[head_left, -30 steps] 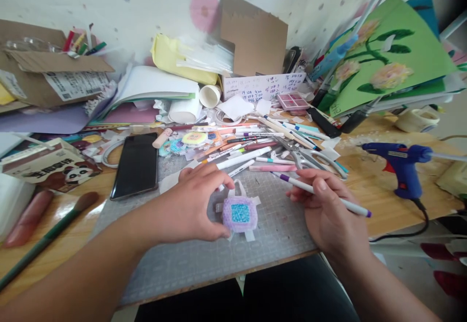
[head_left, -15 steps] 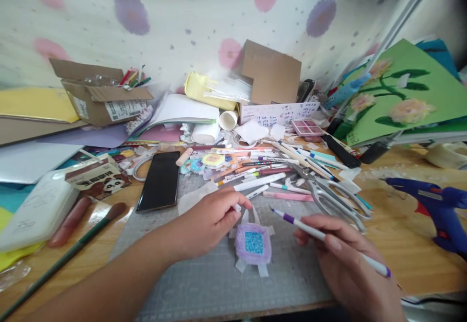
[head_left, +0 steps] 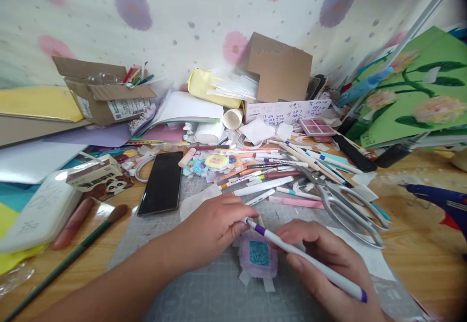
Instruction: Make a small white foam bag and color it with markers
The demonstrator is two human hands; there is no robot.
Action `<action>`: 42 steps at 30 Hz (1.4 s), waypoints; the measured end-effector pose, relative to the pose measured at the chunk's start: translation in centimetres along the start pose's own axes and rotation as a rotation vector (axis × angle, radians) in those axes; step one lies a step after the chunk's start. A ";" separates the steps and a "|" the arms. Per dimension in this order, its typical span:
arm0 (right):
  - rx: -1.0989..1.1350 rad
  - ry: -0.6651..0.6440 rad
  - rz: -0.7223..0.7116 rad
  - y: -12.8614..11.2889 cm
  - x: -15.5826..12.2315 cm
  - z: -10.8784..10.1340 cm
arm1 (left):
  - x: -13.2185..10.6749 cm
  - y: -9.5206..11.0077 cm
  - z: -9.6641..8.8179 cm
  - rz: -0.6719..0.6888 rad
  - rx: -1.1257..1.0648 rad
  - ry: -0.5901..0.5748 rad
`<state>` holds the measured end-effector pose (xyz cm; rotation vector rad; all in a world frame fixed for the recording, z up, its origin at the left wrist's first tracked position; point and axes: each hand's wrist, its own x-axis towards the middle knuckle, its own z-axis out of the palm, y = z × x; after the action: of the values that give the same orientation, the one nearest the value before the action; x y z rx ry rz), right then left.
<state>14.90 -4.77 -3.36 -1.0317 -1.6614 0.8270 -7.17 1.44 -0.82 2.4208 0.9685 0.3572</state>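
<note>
My right hand (head_left: 330, 246) is closed around a white marker (head_left: 310, 256) with purple bands, its tip pointing left. My left hand (head_left: 215, 220) pinches the marker's small white cap (head_left: 245, 220), mostly hidden by the fingers. The marker's tip end meets the cap at my left fingertips; how far it is inserted I cannot tell. Just below both hands lies a lilac, fuzzy-looking square piece (head_left: 246, 266) with a blue centre and pale tabs at its edges. It rests on the grey cutting mat (head_left: 197, 288).
Beyond the hands lie several markers (head_left: 262, 186) in a heap and large scissors (head_left: 339, 195). A black phone (head_left: 160, 183) is left of centre. A blue glue gun (head_left: 434, 198) lies at right, a long brush (head_left: 69, 259) at left. A cardboard box (head_left: 113, 98) stands at back left.
My right hand has moved left and brought the marker's tip to the cap in my left hand. The view has shifted slightly, showing less of the glue gun.
</note>
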 end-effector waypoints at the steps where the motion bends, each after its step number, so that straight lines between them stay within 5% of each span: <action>1: -0.004 0.005 -0.014 0.0 0.1 0.0 | 0.0 0.0 -0.1 0.031 0.014 -0.016; 6: -0.030 0.013 -0.032 -0.1 0.0 0.2 | -0.1 0.4 -0.2 0.181 0.096 -0.085; 13: -0.011 -0.038 -0.154 0.1 0.2 0.7 | -0.2 0.7 1.0 0.220 0.133 -0.091; 20: 0.214 -0.059 0.083 1.0 -0.2 0.7 | -0.3 1.1 1.2 0.097 -0.033 -0.064; 24: 0.204 0.119 0.105 1.1 0.4 -0.4 | -0.2 0.3 0.5 -0.122 -0.176 0.109; 27: -0.241 0.344 0.050 0.7 2.6 -1.9 | 0.1 -0.7 0.3 -0.207 0.007 0.224; 31: -0.595 0.146 0.009 0.6 5.5 -2.7 | 0.7 -1.1 0.7 -0.177 0.292 0.150; 38: -0.478 -0.021 0.032 1.3 3.8 -1.3 | 1.1 -0.4 0.7 -0.184 0.380 0.135; 42: -0.302 -0.076 0.103 1.0 2.4 -0.7 | 0.4 0.0 0.6 -0.167 0.261 0.266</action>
<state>15.45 -2.16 -3.12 -1.3165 -1.8486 0.7018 -6.68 1.53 -1.31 2.5408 1.4018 0.5315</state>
